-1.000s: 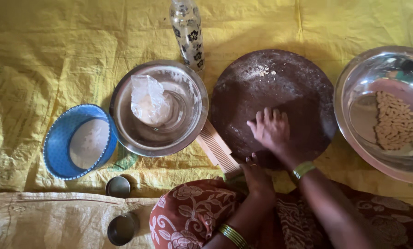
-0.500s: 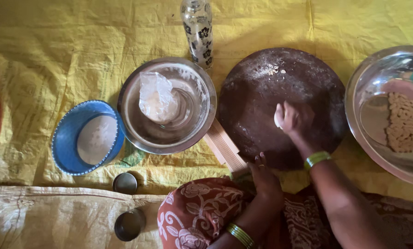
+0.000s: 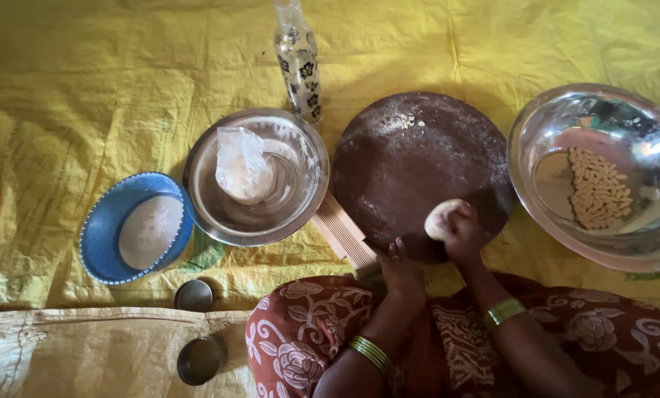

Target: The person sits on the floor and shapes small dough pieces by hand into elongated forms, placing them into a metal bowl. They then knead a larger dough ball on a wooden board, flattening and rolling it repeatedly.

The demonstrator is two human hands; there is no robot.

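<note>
On the round dark-brown wooden board (image 3: 418, 166): right hand (image 3: 459, 234) closed around a pale dough lump (image 3: 440, 218) at the near edge.
Left hand (image 3: 400, 269) rests at the board's near rim beside a ridged wooden paddle (image 3: 343, 232); its grip appears loose, cannot tell for certain.

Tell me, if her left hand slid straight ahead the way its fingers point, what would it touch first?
The left hand rests at the near edge of the round brown board, fingers pointing away from her. Going straight on, it would probably slide over the board's floury surface first.
</note>
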